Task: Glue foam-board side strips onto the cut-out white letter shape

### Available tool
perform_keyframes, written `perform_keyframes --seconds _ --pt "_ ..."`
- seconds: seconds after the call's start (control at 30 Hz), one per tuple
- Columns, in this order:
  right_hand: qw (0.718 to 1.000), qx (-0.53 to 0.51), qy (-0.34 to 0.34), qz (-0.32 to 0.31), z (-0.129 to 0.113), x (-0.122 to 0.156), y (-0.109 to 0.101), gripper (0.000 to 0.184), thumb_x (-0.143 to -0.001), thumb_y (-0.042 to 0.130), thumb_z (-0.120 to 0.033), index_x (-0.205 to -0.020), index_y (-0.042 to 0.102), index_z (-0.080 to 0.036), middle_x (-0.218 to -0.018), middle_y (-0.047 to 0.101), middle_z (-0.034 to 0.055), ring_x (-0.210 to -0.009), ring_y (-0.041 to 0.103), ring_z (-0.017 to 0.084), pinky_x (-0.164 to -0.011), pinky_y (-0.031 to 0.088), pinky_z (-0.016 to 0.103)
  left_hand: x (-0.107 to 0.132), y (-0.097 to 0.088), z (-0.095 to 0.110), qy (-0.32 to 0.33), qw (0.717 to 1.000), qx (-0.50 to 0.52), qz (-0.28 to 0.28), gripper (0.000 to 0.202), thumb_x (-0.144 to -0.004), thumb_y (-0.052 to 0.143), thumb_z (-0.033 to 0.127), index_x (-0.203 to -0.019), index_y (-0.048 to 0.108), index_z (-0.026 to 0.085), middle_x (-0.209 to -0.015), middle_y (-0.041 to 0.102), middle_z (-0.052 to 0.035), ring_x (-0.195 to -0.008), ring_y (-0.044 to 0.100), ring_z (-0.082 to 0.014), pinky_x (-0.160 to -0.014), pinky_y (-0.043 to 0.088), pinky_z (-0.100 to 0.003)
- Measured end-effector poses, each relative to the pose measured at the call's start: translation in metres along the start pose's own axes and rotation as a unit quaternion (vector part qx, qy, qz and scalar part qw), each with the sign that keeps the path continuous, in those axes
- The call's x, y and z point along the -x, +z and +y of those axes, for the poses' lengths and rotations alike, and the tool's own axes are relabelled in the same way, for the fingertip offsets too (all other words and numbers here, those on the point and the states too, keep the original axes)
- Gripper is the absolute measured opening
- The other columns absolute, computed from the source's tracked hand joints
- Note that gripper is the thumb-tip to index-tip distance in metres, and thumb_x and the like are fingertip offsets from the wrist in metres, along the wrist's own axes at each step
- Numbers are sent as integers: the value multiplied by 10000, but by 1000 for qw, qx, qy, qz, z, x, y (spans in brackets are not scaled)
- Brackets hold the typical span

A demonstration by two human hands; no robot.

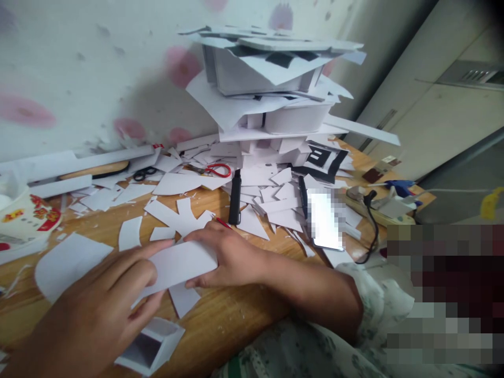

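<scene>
Closest, left hand (pixel 98 310) and right hand (pixel 232 260) pinch a white strip (pixel 181 265), fingers closed. Red print on the cup (pixel 27 218) is unreadable.

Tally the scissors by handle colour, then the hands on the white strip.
Black-handled scissors: 1
Red-handled scissors: 1
Hands on the strip: 2, the left hand and the right hand
Total: 4

Card strip (pixel 179 265) is looking like matt, smooth white paperboard; table (pixel 226 320) is showing semi-gloss wood grain; knife (pixel 235 198) is reading as black plastic.
</scene>
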State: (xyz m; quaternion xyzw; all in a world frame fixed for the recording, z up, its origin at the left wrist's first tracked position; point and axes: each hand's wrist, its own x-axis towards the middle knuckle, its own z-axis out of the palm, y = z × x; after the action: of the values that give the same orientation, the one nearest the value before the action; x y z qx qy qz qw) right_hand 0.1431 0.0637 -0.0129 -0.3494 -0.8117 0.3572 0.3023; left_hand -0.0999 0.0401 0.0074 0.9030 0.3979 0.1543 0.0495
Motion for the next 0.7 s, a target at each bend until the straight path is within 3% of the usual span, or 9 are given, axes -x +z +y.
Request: perform_keyframes --seconds 0.13,0.27,0.47,0.57,0.7 --pt "999 14 -35 -16 1 3 0 889 -686 822 -462 -1407 441 -108 -1267 569 175 -1158 551 258 -997 458 355 0 9 -5 -34 999 -10 10 239 -777 584 314 -986 477 363 -1126 643 18 -1007 636 -306 -857 515 -507" --pt "997 24 -70 -5 -1 5 -4 887 -729 790 -469 -1434 406 -91 -1340 572 169 -1219 544 239 -1054 413 322 3 14 -8 -46 999 -10 24 415 -769 621 384 -1152 468 432 -1135 634 12 -1047 618 -328 -906 502 -511" --pt "991 127 -30 -23 -4 7 -5 856 -733 748 -568 -1396 481 -96 -1215 634 179 -1075 618 277 -936 487 348 2 16 4 -24 997 -37 63 444 -834 605 440 -1255 504 341 -1146 642 -51 -1052 620 -342 -961 472 -523" --pt "988 147 -36 -30 -5 8 -3 838 -706 758 -591 -1355 512 -121 -1154 645 166 -1009 630 276 -883 506 365 1 14 9 4 996 -54 77 408 -875 585 388 -1266 512 293 -1142 646 -61 -1030 639 -296 -923 509 -449" --pt "991 114 -63 -10 -5 10 -2 680 -721 773 -531 -1227 571 -124 -1121 663 149 -998 634 270 -878 507 378 -2 6 20 53 990 -73 109 374 -884 629 308 -1218 537 167 -1092 637 -104 -1002 640 -256 -871 531 -382"
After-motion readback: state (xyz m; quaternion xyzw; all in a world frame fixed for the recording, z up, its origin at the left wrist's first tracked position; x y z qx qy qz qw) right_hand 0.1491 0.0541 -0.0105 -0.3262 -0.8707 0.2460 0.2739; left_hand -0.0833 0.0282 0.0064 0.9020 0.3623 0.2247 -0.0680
